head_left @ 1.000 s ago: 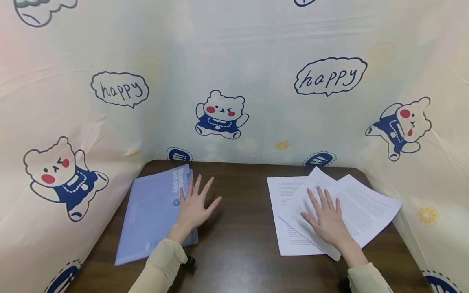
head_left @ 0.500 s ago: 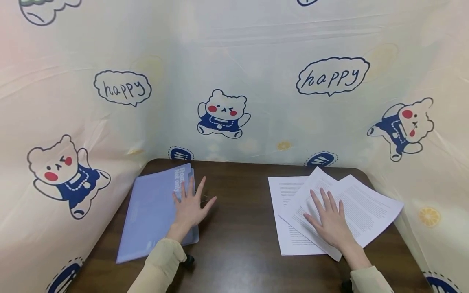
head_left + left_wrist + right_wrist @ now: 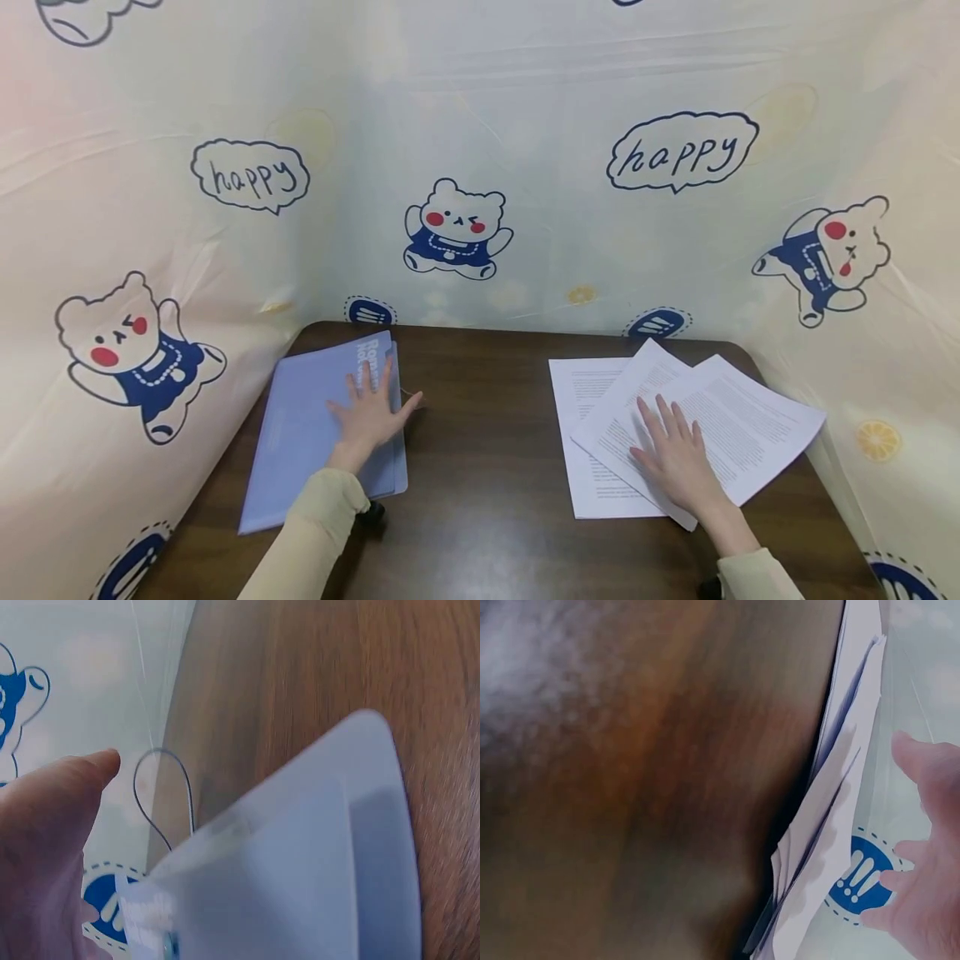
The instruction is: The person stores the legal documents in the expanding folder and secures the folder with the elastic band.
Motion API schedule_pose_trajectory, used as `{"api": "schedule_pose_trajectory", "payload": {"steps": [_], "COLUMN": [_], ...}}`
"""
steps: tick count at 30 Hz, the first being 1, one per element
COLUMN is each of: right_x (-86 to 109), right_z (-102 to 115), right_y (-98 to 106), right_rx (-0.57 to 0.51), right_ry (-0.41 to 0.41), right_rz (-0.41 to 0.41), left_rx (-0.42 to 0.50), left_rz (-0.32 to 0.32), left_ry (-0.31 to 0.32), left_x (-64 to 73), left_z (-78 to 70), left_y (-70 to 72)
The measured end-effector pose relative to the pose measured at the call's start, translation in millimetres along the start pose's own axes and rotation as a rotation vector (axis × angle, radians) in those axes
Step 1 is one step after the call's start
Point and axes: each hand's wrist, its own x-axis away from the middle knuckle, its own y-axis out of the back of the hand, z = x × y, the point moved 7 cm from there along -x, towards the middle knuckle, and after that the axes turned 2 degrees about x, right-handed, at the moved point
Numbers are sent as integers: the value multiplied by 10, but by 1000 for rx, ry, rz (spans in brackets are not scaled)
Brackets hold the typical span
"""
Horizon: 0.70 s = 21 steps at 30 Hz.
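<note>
1. Left hand (image 3: pixel 372 417): fingers spread, grasping nothing. It lies over the right part of the folder; from where I stand I cannot confirm palm contact.
2. Right hand (image 3: pixel 678 454): fingers extended, grasping nothing. It is poised over the papers; contact cannot be told with certainty.
3. Folder (image 3: pixel 307 433): located on the left side of the worktop (image 3: pixel 480 467). It appears to be thin, translucent blue plastic. Expect it to be light, springy and somewhat slippery. Recommended hold: thumb above and fingers below on the long right edge, where the layers are offset. Avoid pinching a single layer, as the cover may lift alone.
4. Papers (image 3: pixel 750 417): printed sheets, fanned on the right side of the worktop. Expect a light, limp load, prone to sliding and creasing. Square the edges between both hands before lifting. The outer corner appears to project past the worktop's right edge and should offer the easiest pinch.
5. Folder fastening: a small button (image 3: pixel 171 945) and a thin cord loop (image 3: pixel 189 795) standing off the edge. Treat the loop as delicate; do not use it as a handle.
6. Background: a printed cloth (image 3: pixel 555 183) hangs behind the worktop.
</note>
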Motion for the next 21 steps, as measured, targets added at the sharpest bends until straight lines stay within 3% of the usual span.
{"api": "schedule_pose_trajectory", "payload": {"steps": [9, 21], "right_x": [69, 107], "right_z": [-12, 21], "right_y": [-82, -170], "right_rx": [-13, -13], "right_ry": [-23, -27], "right_rz": [74, 93], "left_rx": [43, 68], "left_rz": [93, 142], "left_ry": [120, 161], "left_x": [-78, -21], "left_z": [259, 360], "left_y": [-89, -169]}}
